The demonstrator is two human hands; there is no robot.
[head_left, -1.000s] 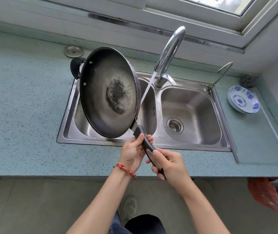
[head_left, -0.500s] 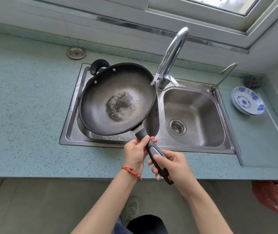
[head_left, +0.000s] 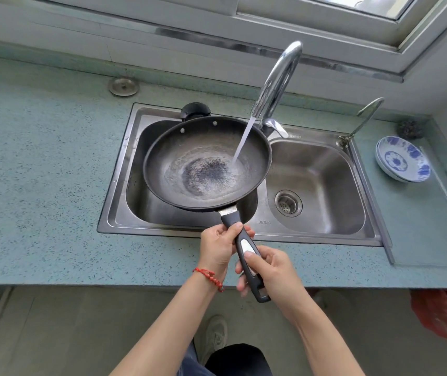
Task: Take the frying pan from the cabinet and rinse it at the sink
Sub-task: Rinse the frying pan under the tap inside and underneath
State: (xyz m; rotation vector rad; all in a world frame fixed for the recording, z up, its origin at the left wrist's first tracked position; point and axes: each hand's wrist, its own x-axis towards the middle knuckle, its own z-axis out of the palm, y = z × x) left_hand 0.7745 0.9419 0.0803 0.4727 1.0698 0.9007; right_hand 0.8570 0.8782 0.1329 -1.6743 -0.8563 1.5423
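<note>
While water [head_left: 244, 141] is running from the faucet [head_left: 279, 80] into it, the frying pan [head_left: 207, 164] is being held roughly level over the left basin of the sink [head_left: 120, 169], its open side facing up. Its long handle [head_left: 245, 248] is being gripped by both hands over the front edge of the desk [head_left: 40, 185]: the left hand [head_left: 218, 246] is being kept curled round the handle near the pan, and the right hand [head_left: 269, 270] is being kept closed round the handle's outer end, thumb lying on the grey insert. The stream is being received right of the pan's centre, beside a dark worn patch. Blue-and-white dishes [head_left: 402, 160] are being kept stacked near the desk's right edge, with a scouring ball [head_left: 409, 128] just behind them at the back right corner.
</note>
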